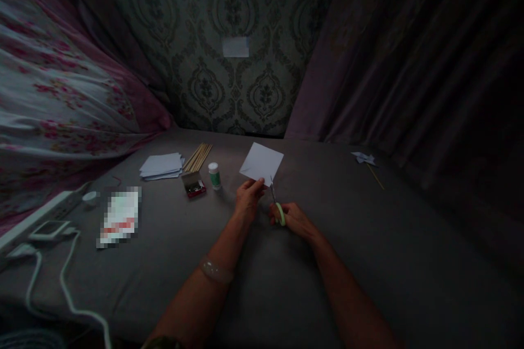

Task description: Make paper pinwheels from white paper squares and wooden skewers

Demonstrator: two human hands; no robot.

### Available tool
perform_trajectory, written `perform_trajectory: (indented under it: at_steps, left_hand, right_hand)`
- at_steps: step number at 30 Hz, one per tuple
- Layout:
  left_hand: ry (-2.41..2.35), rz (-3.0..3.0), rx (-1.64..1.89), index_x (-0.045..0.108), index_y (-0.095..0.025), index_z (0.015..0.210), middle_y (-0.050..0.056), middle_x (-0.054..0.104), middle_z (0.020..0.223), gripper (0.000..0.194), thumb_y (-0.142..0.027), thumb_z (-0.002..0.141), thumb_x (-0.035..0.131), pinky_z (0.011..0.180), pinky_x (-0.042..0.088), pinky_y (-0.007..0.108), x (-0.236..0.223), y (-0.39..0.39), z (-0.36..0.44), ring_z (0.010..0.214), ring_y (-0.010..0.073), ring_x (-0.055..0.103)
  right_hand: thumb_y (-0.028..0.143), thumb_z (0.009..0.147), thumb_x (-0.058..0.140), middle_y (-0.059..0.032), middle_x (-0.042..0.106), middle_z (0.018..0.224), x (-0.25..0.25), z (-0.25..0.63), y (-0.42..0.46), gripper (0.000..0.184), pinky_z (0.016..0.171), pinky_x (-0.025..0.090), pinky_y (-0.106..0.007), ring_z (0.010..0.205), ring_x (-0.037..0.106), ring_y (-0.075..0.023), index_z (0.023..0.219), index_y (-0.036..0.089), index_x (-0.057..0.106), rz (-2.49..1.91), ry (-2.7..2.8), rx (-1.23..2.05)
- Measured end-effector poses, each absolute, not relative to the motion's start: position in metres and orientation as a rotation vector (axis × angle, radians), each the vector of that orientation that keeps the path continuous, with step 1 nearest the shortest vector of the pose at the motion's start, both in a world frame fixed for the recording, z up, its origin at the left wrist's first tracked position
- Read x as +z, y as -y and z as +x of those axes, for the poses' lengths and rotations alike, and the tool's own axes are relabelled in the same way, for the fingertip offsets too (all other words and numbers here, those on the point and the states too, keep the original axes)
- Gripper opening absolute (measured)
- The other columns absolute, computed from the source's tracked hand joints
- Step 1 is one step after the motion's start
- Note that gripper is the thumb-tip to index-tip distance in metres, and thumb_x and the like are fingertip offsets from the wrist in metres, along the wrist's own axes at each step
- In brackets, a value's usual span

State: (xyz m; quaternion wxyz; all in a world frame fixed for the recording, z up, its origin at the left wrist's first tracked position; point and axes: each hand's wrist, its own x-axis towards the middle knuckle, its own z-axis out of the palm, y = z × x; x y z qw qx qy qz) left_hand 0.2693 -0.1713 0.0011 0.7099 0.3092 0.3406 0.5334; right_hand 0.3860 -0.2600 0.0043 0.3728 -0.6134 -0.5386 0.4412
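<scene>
A square sheet of white paper is tilted up above the grey cloth, with creases near its lower left edge. My left hand pinches its lower corner between thumb and fingers. In my right hand is a pair of scissors with pale green handles, my fingers through the loops. The blades point up and meet the paper's edge beside its lower corner. Whether they have cut into it, I cannot tell. Left of the paper stands a small white and green bottle.
Left are a paper stack, thin wooden sticks, an open small red box and a blurred-out packet. A power strip with white cables lines the left edge. A paper pinwheel on a stick lies far right.
</scene>
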Motion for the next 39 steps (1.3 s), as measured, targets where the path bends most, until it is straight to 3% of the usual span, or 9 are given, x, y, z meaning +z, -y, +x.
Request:
perform_trajectory:
  at_steps: [16, 39]
  left_hand:
    - [-0.782, 0.658, 1.144, 0.059, -0.015, 0.063, 0.000, 0.062, 0.062, 0.037, -0.032, 0.044, 0.086, 0.055, 0.041, 0.022, 0.0048, 0.1729, 0.2736, 0.060, 0.0117, 0.061]
    - [-0.750, 0.660, 1.162, 0.061, -0.015, 0.060, 0.001, 0.063, 0.062, 0.035, -0.033, 0.043, 0.087, 0.058, 0.042, 0.022, 0.0020, 0.1734, 0.2755, 0.061, 0.0118, 0.060]
  right_hand:
    - [0.061, 0.066, 0.064, -0.0026, 0.061, 0.051, 0.0072, 0.3840, 0.2603, 0.049, 0.052, 0.035, -0.023, 0.048, 0.046, -0.0099, 0.053, 0.014, 0.065, -1.595, 1.266, 1.121]
    - [0.059, 0.065, 0.065, -0.0008, 0.056, 0.048, 0.0067, 0.3837, 0.2591, 0.046, 0.050, 0.033, -0.024, 0.047, 0.046, -0.0106, 0.049, 0.016, 0.061, -1.680, 1.263, 1.015]
